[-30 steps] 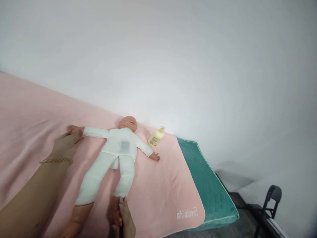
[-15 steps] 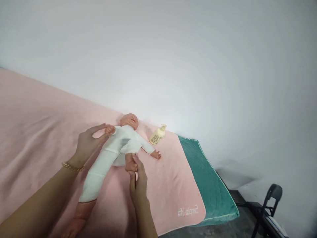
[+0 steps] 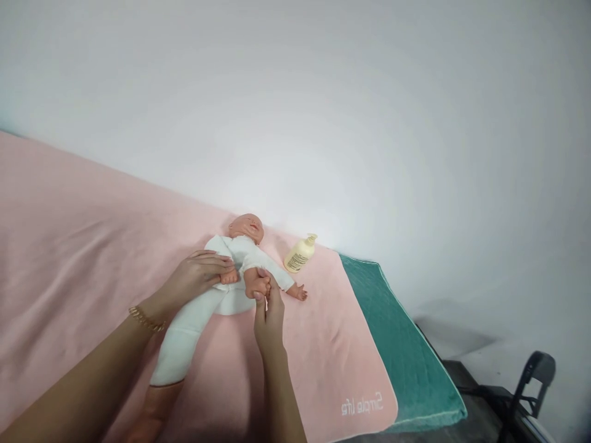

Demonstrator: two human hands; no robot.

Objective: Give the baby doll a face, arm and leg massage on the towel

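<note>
A baby doll (image 3: 242, 249) in white clothes lies on its back on a pink blanket (image 3: 318, 344), its head toward the wall. My left hand (image 3: 201, 275) is closed over one doll arm, whose small hand (image 3: 229, 277) shows at my fingertips over the doll's belly. With fingers and thumb, my right hand (image 3: 270, 311) grips the doll's raised, bent foot (image 3: 258, 285). The doll's other leg (image 3: 178, 351) stretches toward me beneath my left forearm. Its other arm lies out to the right, near a pale yellow pump bottle (image 3: 300, 253).
A green cover (image 3: 401, 344) shows under the blanket's right edge. The white wall (image 3: 295, 111) rises behind the bed. At the lower right stands a black folding chair (image 3: 538, 372) on the dark floor.
My left hand has brought the doll's arm from its side inward over the belly. My right hand has shifted slightly up and right with the foot. The view has turned a little left.
</note>
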